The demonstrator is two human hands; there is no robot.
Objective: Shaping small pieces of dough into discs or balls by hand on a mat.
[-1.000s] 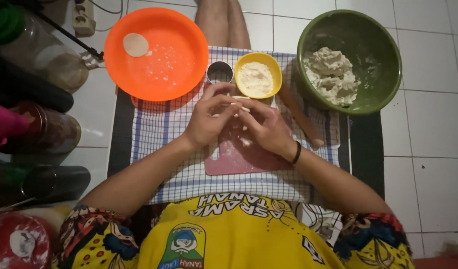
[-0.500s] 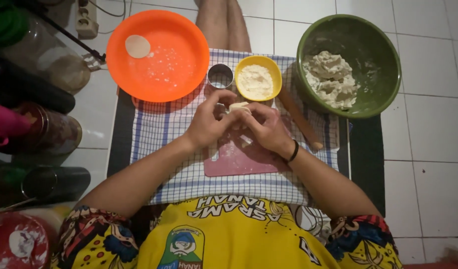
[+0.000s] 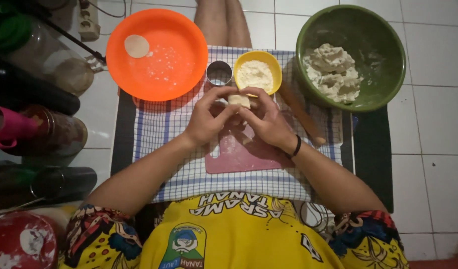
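Both hands have lifted slightly toward the yellow bowl since the earlier frames, the dough piece (image 3: 238, 100) now showing between the fingertips. Left hand (image 3: 207, 116) and right hand (image 3: 267, 119) meet above the pink board (image 3: 241, 154), each grip closed to a pinch on the small pale dough piece, thumbs and forefingers pressing its edges. Dough piece sits just below the yellow bowl (image 3: 257, 73), which holds white flour. Metal ring cutter (image 3: 219, 73) stands beside that bowl, to its left, nothing visible inside. Orange basin (image 3: 156, 52) upper left: one flat round dough disc (image 3: 137, 46) near its rim, flour dusting across the bottom. Green bowl (image 3: 351, 55) upper right: rough lump of pale dough, smears on the inner wall. Wooden rolling pin (image 3: 301, 113) lies slanted between green bowl and right wrist. Board and bowls rest on a checked cloth (image 3: 159, 129) spread over a tiled floor. Dark bottles and jars line the left edge; contents cannot be told.
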